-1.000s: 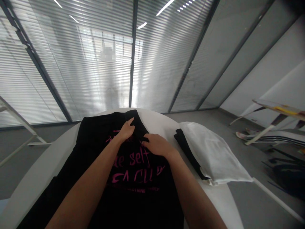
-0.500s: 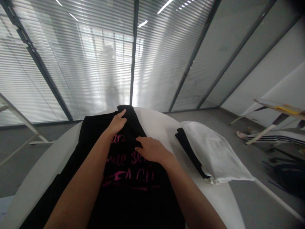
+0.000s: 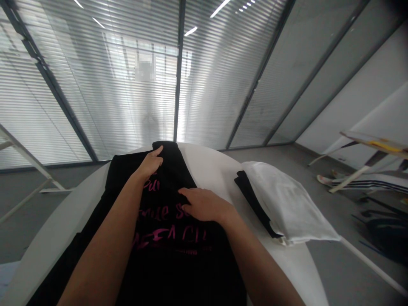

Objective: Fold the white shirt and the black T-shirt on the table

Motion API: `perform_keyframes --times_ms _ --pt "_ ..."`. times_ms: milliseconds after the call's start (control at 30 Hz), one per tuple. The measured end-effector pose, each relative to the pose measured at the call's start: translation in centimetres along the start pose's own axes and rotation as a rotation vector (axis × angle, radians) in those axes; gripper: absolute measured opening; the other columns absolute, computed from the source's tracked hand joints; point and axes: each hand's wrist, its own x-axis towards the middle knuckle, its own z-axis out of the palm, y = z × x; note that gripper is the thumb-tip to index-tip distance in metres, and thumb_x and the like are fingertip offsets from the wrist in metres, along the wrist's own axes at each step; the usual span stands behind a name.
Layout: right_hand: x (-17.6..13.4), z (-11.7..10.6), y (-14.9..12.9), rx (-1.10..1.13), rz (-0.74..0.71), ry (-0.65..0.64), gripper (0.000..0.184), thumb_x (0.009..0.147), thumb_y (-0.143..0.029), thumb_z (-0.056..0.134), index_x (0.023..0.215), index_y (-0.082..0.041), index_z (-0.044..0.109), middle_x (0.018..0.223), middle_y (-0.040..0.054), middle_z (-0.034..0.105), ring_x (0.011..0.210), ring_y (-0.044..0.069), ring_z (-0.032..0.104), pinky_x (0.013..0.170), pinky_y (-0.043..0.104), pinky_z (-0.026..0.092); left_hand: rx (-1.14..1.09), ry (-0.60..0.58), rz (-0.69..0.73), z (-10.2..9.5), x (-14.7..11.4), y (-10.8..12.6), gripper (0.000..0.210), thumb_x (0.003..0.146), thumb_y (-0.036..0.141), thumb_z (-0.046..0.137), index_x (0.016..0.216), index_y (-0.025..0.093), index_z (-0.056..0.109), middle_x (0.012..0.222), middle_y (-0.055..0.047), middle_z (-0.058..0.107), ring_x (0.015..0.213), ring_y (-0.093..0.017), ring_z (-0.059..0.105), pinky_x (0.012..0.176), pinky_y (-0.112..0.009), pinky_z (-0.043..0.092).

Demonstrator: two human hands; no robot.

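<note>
A black shirt (image 3: 178,276) with pink lettering lies spread over a round white table (image 3: 210,163). Its right side looks folded inward, leaving a straight edge. My left hand (image 3: 151,163) rests on the cloth near the far end, fingers stretched out and nothing gripped. Closer to me, my right hand (image 3: 205,205) lies on the shirt by its right edge, palm down with fingers apart. Both forearms hide part of the print and the shirt's lower left.
To the right on the table lie a folded white cloth (image 3: 283,204) and a black folded piece (image 3: 255,208) partly beneath it. Window blinds (image 3: 134,93) stand behind. A wooden table (image 3: 376,142) is at far right, a white frame (image 3: 35,161) at left.
My left hand has slid a little to the left across the shirt. My right hand has shifted slightly toward me. The far end of the cloth looks flatter and wider.
</note>
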Motion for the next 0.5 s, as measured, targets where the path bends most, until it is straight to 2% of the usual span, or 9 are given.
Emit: perform_keyframes --times_ms 200,367,500 --pt "0.6 0.6 0.0 0.085 -0.159 -0.006 0.046 0.087 -0.020 0.051 0.133 -0.019 0.053 0.127 0.0095 0.063 0.114 0.025 0.059 0.094 0.036 0.045 0.023 -0.001 -0.059 -0.1 -0.4 0.6 0.091 0.057 0.003 0.046 0.147 0.016 0.041 0.082 -0.005 0.072 0.047 -0.010 0.050 0.045 -0.021 0.038" --pt "1.3 1.0 -0.8 0.169 -0.259 0.047 0.047 0.088 -0.018 0.049 0.135 -0.015 0.051 0.131 0.0115 0.061 0.118 0.024 0.057 0.101 0.037 0.042 -0.009 -0.011 -0.087 -0.1 -0.9 1.3 0.092 0.059 -0.002 0.047 0.148 0.017 0.039 0.121 -0.013 0.067 0.074 -0.016 0.068 0.061 -0.021 0.052" --pt "1.4 1.1 -1.6 0.216 -0.254 0.032 0.049 0.088 -0.020 0.050 0.137 -0.014 0.049 0.129 0.0121 0.061 0.115 0.023 0.058 0.098 0.036 0.043 -0.001 -0.023 -0.103 -0.4 -1.0 1.6 0.091 0.061 -0.004 0.047 0.149 0.016 0.036 0.124 -0.014 0.066 0.081 -0.019 0.070 0.067 -0.023 0.054"
